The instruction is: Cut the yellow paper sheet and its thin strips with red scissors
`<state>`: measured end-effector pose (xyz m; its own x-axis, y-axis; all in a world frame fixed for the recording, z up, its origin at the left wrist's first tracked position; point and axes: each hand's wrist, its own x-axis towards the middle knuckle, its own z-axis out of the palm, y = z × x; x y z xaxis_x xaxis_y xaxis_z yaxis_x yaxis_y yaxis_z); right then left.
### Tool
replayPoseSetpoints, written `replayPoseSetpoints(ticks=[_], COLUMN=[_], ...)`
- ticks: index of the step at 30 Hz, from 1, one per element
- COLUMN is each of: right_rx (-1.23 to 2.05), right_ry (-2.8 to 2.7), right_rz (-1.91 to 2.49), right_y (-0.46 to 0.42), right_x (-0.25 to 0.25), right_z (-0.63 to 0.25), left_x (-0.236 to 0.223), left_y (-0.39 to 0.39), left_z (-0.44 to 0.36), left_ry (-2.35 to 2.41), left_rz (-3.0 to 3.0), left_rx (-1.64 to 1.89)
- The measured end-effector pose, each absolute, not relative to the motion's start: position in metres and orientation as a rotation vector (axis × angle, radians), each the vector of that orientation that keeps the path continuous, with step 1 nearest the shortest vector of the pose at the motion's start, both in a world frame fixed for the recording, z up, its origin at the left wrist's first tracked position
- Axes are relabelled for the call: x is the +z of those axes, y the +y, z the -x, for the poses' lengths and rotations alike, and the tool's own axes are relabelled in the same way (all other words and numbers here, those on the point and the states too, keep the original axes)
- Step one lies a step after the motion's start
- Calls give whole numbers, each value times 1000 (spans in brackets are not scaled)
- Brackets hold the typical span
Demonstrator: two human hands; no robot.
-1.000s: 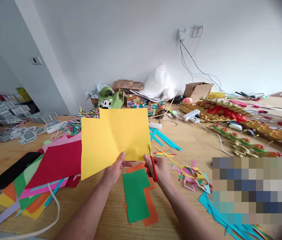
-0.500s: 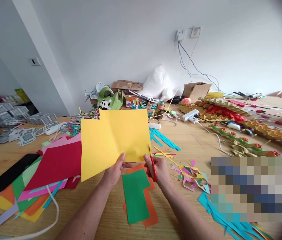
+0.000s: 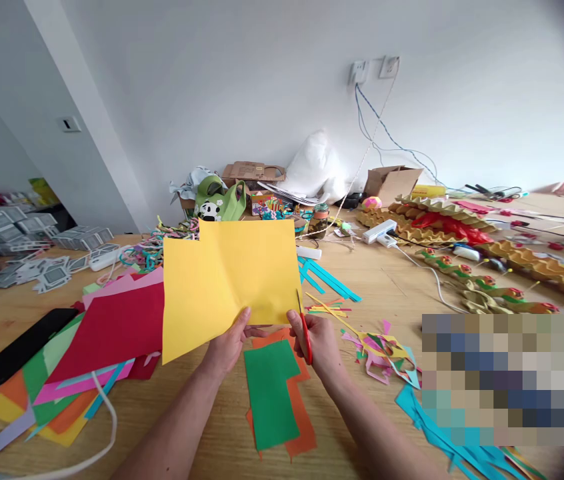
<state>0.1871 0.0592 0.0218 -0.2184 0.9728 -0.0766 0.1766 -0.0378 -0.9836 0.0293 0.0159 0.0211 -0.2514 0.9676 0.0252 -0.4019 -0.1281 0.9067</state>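
Yellow paper, notched, faintly creased

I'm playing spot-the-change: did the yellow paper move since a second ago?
No, not that I can see: the yellow paper still has its notched top corner just below the panda on the green bag.

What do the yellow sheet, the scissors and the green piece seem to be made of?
Yellow sheet: matte paper or thin card, judging by its soft bend and even, shineless surface.
Scissors: the smooth, solid-red handle looks like plastic; the thin, straight, dark blade is probably metal.
Green piece: likely matte paper too, evenly colored and without sheen.
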Motion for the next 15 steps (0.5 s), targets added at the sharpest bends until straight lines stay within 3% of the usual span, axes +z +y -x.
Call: replayPoseSetpoints(ticks=[15], right_rx=[1349], right_ry=[-1454], right_rz=[1285], right_y=[59], right_x=[25], right_z=[-187], left_x=[19], left_y=[15], left_z=[-29], left_ry=[1039], left_rz=[-810], left_rx=[1551])
